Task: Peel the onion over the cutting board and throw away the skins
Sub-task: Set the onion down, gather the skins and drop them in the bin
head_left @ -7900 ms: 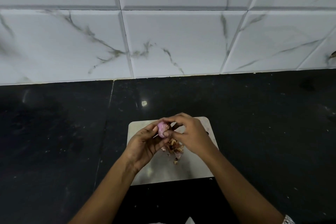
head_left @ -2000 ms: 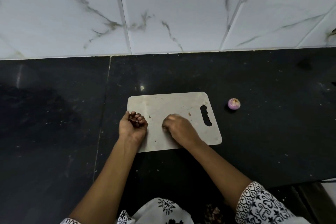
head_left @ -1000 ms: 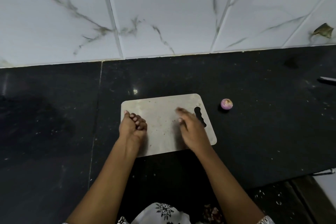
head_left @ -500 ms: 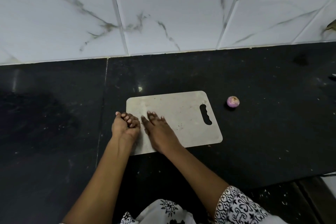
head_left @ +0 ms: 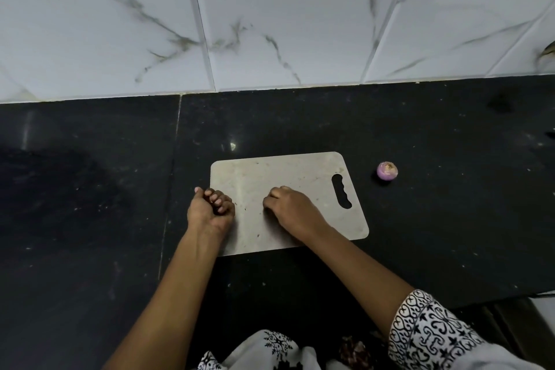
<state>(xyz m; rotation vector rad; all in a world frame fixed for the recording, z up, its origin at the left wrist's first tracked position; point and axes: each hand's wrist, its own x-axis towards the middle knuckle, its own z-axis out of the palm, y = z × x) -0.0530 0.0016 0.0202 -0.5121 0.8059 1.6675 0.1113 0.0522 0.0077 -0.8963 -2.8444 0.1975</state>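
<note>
The peeled purple onion (head_left: 387, 170) sits alone on the black counter, to the right of the pale cutting board (head_left: 300, 171). At the board's left edge my left hand (head_left: 210, 210) is closed in an upturned fist, with dark bits of onion skin showing between the curled fingers. Over the middle of the board, my right hand (head_left: 292, 209) lies knuckles up. Its fingers are curled and their tips press on the surface, so what lies under them is hidden. A few tiny skin specks (head_left: 244, 209) lie on the board between the hands.
The black stone counter (head_left: 90, 204) runs wide on both sides, backed by a white marble-tile wall (head_left: 285, 24). The counter's front edge (head_left: 534, 294) shows at the lower right. A dark object (head_left: 551, 135) pokes in at the far right edge.
Earlier both hands held the onion over a pile of skins; now it rests on the counter. In the last half second my right hand moved right from beside the left fist and curled its fingers.
</note>
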